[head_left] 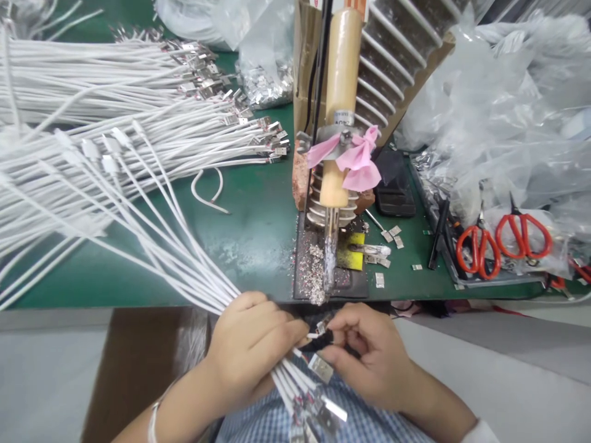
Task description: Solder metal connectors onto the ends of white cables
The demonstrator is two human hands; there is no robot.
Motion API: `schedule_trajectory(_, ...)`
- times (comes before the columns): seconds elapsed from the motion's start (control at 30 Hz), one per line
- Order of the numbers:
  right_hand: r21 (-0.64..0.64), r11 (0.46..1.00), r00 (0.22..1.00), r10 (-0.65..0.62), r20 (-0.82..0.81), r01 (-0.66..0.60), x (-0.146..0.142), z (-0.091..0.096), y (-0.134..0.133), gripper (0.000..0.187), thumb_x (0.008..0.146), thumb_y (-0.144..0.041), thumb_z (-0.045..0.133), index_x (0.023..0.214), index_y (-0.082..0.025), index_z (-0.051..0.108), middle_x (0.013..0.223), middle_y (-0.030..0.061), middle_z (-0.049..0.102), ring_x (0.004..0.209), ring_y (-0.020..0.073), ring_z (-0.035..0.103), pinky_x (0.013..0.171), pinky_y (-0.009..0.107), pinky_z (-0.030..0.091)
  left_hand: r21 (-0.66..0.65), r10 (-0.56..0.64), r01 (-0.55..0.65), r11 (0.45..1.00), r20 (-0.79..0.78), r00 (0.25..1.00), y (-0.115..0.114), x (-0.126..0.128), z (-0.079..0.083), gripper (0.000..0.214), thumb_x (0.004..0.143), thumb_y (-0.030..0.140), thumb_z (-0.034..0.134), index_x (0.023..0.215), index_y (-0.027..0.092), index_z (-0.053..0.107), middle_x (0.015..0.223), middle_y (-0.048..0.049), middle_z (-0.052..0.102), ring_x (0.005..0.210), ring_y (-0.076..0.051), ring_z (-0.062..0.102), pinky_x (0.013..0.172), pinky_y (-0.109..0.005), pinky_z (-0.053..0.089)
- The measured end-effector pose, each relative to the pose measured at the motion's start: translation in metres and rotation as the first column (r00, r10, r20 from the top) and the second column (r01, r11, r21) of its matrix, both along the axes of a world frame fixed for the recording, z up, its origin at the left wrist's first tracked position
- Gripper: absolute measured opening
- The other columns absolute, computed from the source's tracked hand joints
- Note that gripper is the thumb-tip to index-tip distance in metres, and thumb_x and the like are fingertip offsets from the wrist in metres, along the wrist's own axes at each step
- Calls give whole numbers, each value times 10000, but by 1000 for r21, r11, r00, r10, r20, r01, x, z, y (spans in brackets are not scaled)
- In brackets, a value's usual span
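My left hand (253, 347) is closed around a bunch of white USB cables (184, 246) in front of the table edge. Their metal USB plugs (318, 415) hang below it over my lap, with coloured wires showing behind some of them. Close by on the right, my right hand (369, 354) has its thumb and forefinger bent near one plug (320, 368) and a small metal piece (322, 326) at a cable end. Whether the fingertips grip either one is unclear. Just beyond the hands, a soldering iron (341, 111) with a wooden handle and pink cloth tie points tip down in its stand.
Large piles of white cables (92, 80) cover the table's left side. Solder crumbs (316, 271) lie under the iron, beside a yellow sponge (351, 252). Loose metal connectors (379, 280), red-handled scissors (478, 249) in a tray and plastic bags (498, 92) are on the right.
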State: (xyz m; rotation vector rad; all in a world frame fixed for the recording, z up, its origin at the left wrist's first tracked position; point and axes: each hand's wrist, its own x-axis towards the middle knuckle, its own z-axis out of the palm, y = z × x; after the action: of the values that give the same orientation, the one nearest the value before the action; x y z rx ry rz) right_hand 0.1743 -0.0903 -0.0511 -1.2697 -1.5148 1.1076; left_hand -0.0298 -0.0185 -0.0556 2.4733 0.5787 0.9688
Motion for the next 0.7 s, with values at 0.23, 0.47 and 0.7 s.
schedule_trajectory(0.23, 55, 998, 999, 40, 36, -42, -5, 0, 13, 75, 880, -195, 604, 807, -210, 613, 634, -28, 561, 521, 103, 482, 497, 228, 378, 11, -29, 30, 999, -39, 999, 1, 0, 2, 246, 1027, 220, 381, 985, 147, 613, 678, -12, 654, 533, -147, 516, 608, -339, 300)
schedule_trajectory(0.47, 95, 994, 997, 58, -54, -53, 0, 1, 12, 152, 803, -97, 571, 721, -221, 542, 613, -38, 519, 522, 108, 477, 479, 225, 350, 25, -21, 21, 999, -18, 1000, 2, -3, 0, 208, 991, 201, 457, 1068, 131, 637, 793, -53, 715, 611, -168, 606, 613, -337, 350)
schedule_trajectory(0.7, 75, 979, 969, 172, 180, -188, -2, 6, 14, 186, 759, -37, 526, 711, -216, 519, 621, -39, 512, 568, 114, 484, 532, 247, 346, -19, -44, 44, 999, -19, 999, 0, -6, 5, 190, 979, 176, 492, 1064, 116, 650, 823, -76, 736, 636, -178, 628, 597, -334, 361)
